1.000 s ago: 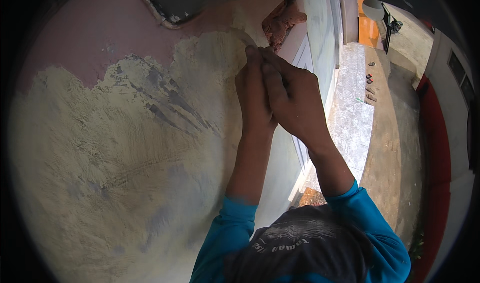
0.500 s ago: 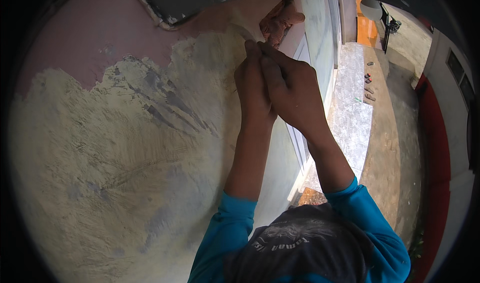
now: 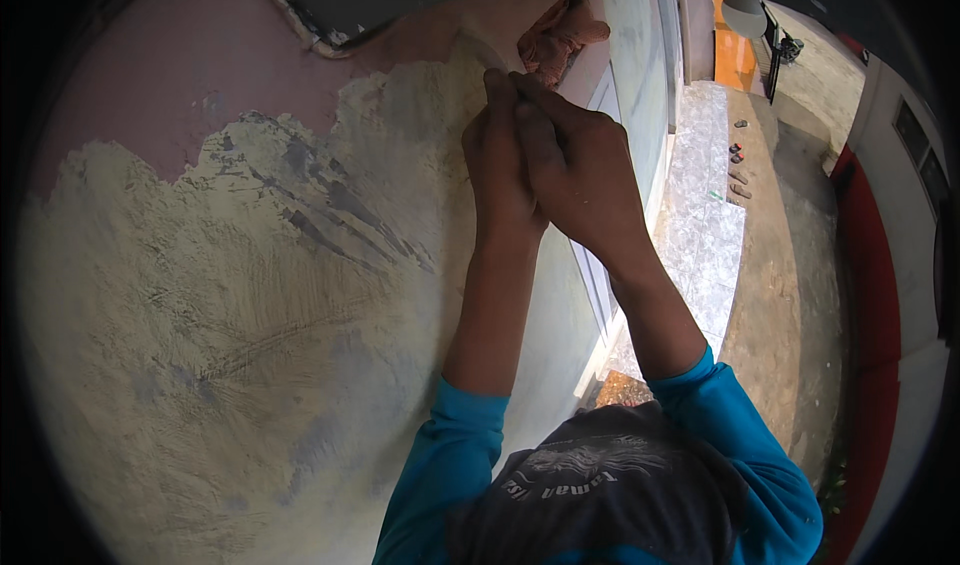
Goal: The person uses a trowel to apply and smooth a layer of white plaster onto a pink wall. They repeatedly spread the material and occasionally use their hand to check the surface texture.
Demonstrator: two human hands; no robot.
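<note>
My left hand (image 3: 503, 160) and my right hand (image 3: 580, 165) are raised together against a wall (image 3: 250, 295), fingers closed and the palms nearly touching. From their fingertips a thin, pale blade like a scraper's (image 3: 482, 53) reaches to the wall; its handle is hidden inside my hands. The wall is pink at the top, with a rough, ragged-edged cream coat below and streaks of grey-violet showing through. Just beyond my fingers, at the wall's far edge, is a rough reddish-brown shape (image 3: 560, 40) that I cannot identify.
A dark overhanging edge (image 3: 400, 5) crosses above the wall. To the right run a grey patterned tile strip (image 3: 705, 235) and a concrete floor (image 3: 765, 295), with several sandals (image 3: 738, 177) on it. A red band (image 3: 870, 265) lines the far right wall.
Both hands have shifted slightly up and left along the wall, still together, with the blade moving with them. The surroundings look the same.
</note>
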